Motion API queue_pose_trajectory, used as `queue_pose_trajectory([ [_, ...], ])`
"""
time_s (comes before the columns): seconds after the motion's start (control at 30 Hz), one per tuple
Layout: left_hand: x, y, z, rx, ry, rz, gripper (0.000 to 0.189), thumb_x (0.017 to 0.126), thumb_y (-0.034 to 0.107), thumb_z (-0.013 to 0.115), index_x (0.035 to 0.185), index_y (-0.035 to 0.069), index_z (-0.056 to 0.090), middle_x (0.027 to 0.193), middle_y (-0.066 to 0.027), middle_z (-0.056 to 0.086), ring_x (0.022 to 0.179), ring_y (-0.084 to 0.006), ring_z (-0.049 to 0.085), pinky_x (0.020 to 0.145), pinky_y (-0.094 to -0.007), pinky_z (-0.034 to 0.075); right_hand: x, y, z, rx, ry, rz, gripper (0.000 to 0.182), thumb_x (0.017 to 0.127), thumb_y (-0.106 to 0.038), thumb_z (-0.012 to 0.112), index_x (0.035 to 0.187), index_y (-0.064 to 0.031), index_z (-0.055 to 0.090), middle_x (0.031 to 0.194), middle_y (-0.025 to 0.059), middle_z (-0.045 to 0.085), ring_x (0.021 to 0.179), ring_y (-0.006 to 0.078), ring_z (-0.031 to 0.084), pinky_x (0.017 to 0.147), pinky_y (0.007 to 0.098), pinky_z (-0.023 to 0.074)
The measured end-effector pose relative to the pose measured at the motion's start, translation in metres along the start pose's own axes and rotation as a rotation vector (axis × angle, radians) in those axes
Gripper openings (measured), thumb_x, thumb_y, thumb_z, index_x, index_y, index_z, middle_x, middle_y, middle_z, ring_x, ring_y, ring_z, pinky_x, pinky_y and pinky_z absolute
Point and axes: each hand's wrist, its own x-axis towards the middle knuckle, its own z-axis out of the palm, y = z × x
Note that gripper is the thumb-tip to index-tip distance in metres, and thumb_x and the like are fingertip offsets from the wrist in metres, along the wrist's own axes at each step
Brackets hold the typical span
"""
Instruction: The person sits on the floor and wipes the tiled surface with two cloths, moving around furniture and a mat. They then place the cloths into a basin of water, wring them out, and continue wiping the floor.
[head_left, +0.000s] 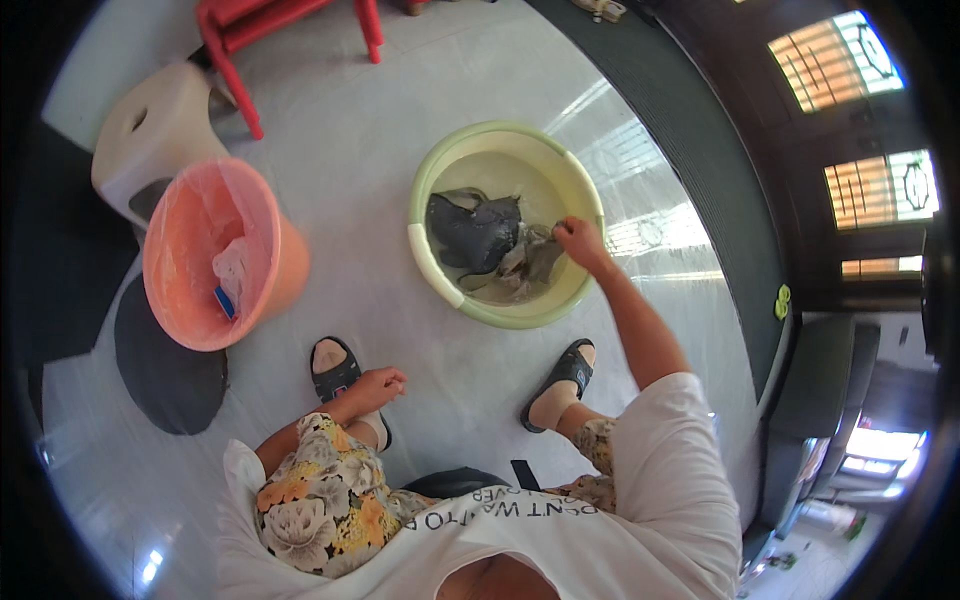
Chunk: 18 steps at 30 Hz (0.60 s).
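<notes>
A round cream and green plastic basin (511, 321) stands on the floor before me, with cloudy water (517, 169) in it. A dark grey wet garment (476, 232) lies in the water on the basin's left side. Beside it is a crumpled lighter grey-brown cloth (536, 259), partly under water. My right hand (581, 238) reaches over the basin's right side and pinches the upper edge of that lighter cloth. Away from the basin, my left hand (379, 388) hangs by my left knee with loosely curled fingers and nothing visible in it.
A pink plastic bin (292, 251) with a clear liner stands to the left, against a beige stool (154, 124) and over a dark round mat (172, 382). Red furniture legs (244, 94) are farther off. A dark ribbed mat (720, 157) runs along the right. My slippered feet flank the basin's near side.
</notes>
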Motion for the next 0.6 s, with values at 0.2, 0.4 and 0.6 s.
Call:
queue_pose_trajectory([
  [0.2,-0.017,0.062,-0.024,0.129,-0.089,0.032,0.026,0.086,0.011,0.052,0.11,0.0,0.054,0.097,-0.0088,0.061,0.089,-0.0144,0.06,0.074,-0.0277,0.048,-0.025,-0.05,-0.104,0.042,0.058,-0.14,0.027,0.077,-0.026,0.057,0.085,-0.0003,0.062,0.074,0.019,0.061,0.069,0.0313,0.059,0.065,0.0373,0.0458],
  [0.4,-0.063,0.242,-0.023,0.227,0.095,0.132,0.024,0.087,0.008,0.051,0.109,0.0,0.054,0.1,-0.009,0.06,0.092,-0.0178,0.06,0.076,-0.0288,0.048,-0.033,-0.082,-0.146,0.201,0.334,-0.204,0.028,0.075,-0.033,0.06,0.082,-0.0057,0.061,0.079,0.0159,0.062,0.077,0.0337,0.06,0.067,0.0434,0.0462],
  [0.6,0.001,0.329,0.055,0.659,-0.061,0.192,0.02,0.086,0.006,0.05,0.105,0.0,0.057,0.092,-0.0074,0.062,0.087,-0.016,0.061,0.07,-0.0268,0.049,-0.04,0.0,-0.037,0.432,0.527,0.014,0.018,0.075,-0.014,0.056,0.091,-0.0067,0.056,0.085,0.0183,0.06,0.083,0.0345,0.059,0.07,0.0464,0.0461],
])
